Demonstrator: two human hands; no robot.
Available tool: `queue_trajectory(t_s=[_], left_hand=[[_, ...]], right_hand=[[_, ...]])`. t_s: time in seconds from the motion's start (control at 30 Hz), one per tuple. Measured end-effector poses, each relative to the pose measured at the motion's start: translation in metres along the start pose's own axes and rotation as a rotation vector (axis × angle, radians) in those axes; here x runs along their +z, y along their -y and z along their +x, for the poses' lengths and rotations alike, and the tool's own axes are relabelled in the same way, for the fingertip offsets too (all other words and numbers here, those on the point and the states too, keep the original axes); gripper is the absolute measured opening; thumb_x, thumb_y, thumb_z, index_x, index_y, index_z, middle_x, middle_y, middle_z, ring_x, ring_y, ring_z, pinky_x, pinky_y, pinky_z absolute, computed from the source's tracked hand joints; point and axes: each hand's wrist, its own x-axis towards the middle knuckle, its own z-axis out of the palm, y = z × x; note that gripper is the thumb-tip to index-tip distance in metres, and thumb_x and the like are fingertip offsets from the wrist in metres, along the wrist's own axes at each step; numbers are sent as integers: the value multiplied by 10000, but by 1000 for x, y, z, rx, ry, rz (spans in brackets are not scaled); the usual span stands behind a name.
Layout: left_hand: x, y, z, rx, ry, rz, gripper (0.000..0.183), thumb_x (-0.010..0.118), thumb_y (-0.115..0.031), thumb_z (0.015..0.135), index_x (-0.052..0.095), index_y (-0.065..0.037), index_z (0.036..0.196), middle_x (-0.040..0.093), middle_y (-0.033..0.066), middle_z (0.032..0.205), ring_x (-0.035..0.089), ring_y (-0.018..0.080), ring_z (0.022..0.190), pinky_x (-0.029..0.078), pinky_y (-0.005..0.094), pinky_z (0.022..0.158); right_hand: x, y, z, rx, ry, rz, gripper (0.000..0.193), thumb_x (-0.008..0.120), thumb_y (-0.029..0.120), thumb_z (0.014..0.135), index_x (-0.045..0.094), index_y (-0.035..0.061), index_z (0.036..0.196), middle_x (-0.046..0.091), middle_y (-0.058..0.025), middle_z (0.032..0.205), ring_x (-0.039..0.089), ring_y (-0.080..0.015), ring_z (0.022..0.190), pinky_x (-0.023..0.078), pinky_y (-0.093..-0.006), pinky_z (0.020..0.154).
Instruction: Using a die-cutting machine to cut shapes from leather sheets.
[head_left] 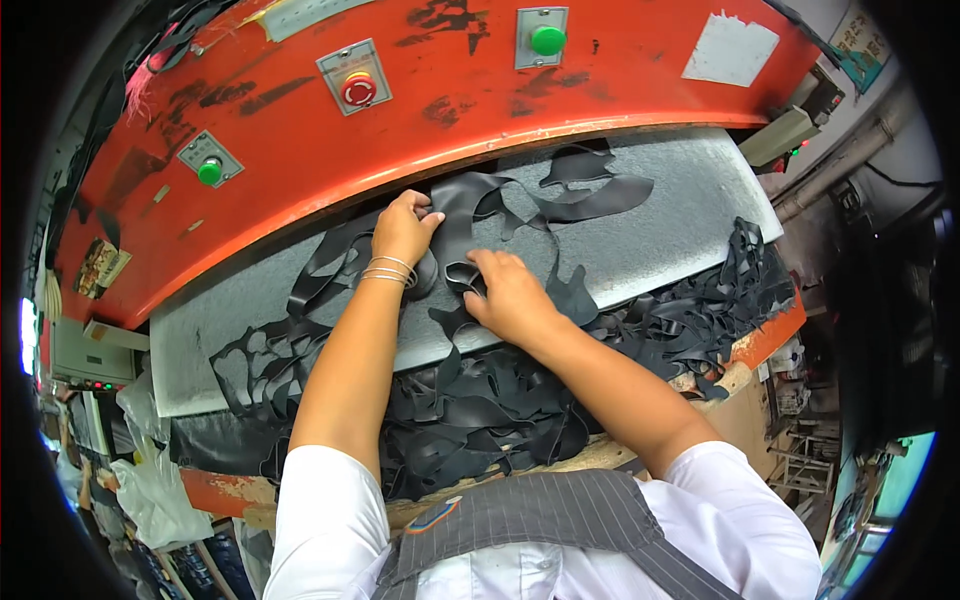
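Note:
A black leather sheet (pixel 458 205), cut into strips and holes, lies on the pale grey cutting board (pixel 690 180) under a red machine. My left hand (pixel 402 235), with bangles at the wrist, is at the sheet's left edge. Its fingers are curled in, thumb near forefinger; whatever is between them is hidden. My right hand (pixel 512 298) has its thumb and forefinger closed about a small dark loop-shaped piece (pixel 460 276) with a thin pale rim. Whether this is leather or a cutting die, I cannot tell. Curved leather offcuts (pixel 605 200) spread to the right.
Heaped black scraps (pixel 480 405) fill the ledge along the board's near side. The red machine beam (pixel 440 90) crosses behind the board, carrying green buttons (pixel 547 41) and a red stop button (pixel 359 90). Plastic bags (pixel 155 490) hang at the lower left.

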Motion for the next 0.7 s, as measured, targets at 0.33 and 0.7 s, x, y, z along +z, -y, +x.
queue_trajectory(t_s=[0.33, 0.7], left_hand=[[-13, 27, -40, 299, 141, 207, 270, 681, -360, 853, 720, -294, 1112, 567, 21, 1068, 652, 241, 913, 525, 391, 784], [-34, 33, -75, 440, 18, 176, 240, 657, -253, 890, 706, -175, 1112, 656, 21, 1138, 670, 294, 887, 535, 378, 782]], right_hand=[[14, -23, -43, -217, -26, -128, 504, 726, 166, 803, 598, 125, 1289, 668, -127, 1098, 580, -292, 1106, 419, -400, 919], [27, -19, -63, -277, -122, -168, 451, 746, 124, 782, 604, 37, 1201, 664, -168, 1063, 630, -327, 1039, 479, -457, 976]])
